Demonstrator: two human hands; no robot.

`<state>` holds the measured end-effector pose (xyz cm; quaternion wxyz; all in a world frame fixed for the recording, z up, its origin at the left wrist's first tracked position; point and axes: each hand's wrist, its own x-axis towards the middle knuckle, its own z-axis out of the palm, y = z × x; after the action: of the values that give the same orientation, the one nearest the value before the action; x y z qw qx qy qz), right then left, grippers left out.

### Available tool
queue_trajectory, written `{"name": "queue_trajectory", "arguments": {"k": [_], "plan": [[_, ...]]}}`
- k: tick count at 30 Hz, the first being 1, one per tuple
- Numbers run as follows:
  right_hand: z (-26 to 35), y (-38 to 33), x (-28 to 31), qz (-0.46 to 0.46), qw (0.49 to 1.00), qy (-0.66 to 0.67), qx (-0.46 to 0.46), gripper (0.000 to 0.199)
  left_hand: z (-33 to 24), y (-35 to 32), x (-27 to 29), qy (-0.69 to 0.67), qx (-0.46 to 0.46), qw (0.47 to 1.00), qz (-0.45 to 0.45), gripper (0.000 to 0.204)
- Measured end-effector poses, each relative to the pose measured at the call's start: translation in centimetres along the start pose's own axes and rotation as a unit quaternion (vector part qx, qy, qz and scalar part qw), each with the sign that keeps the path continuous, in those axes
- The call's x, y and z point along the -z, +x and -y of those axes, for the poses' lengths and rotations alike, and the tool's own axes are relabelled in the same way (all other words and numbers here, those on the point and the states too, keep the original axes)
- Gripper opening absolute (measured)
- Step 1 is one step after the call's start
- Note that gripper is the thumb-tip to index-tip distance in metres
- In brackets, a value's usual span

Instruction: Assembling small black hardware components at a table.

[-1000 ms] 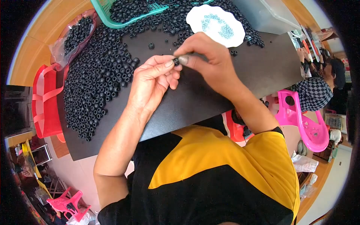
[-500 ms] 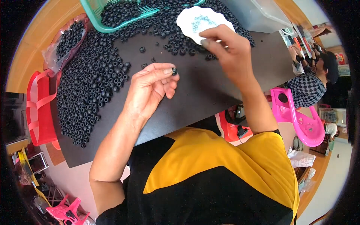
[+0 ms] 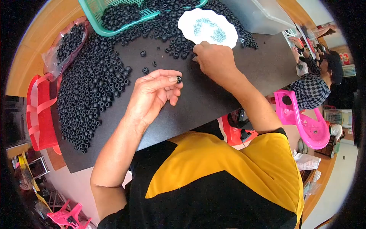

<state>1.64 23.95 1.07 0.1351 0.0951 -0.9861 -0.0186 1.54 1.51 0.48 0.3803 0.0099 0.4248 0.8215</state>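
My left hand (image 3: pixel 154 95) hovers over the dark board (image 3: pixel 213 103) and pinches one small black ring (image 3: pixel 178 79) between thumb and fingertips. My right hand (image 3: pixel 213 61) rests further back, its fingertips down among the loose black rings (image 3: pixel 173 47) just in front of a white scalloped dish (image 3: pixel 207 26) of tiny blue-grey pieces. What the right fingers hold is hidden. A broad heap of black rings (image 3: pixel 93 91) lies to the left of my left hand.
A green mesh basket (image 3: pixel 110 19) with more rings stands at the back left, beside a clear bag of rings (image 3: pixel 66 45). A red bag (image 3: pixel 38 110) hangs at the left edge. Another person (image 3: pixel 316 80) sits at the right, near a pink plastic stool (image 3: pixel 305 118).
My two hands were together over the board, working on one ring. The right hand has since moved away to the back, toward the white dish. The left hand still holds the ring.
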Motion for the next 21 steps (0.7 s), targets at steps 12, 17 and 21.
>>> {"name": "queue_trajectory", "arguments": {"k": [12,17,21], "plan": [[1.4,1.1,1.3,-0.107,0.983,0.143,0.051,0.016,-0.3,-1.2,-1.1,0.057,0.077,0.990,0.105,0.014],[4.4,3.4,0.5,-0.052,0.968,0.206,0.134,0.015,0.1,-1.1,-1.2,0.091,0.094,0.982,0.135,0.013],[6.7,5.4,-0.4,-0.001,0.976,0.155,0.155,0.014,0.0,-1.3,-1.0,0.077,0.101,0.982,0.138,0.014]]}}
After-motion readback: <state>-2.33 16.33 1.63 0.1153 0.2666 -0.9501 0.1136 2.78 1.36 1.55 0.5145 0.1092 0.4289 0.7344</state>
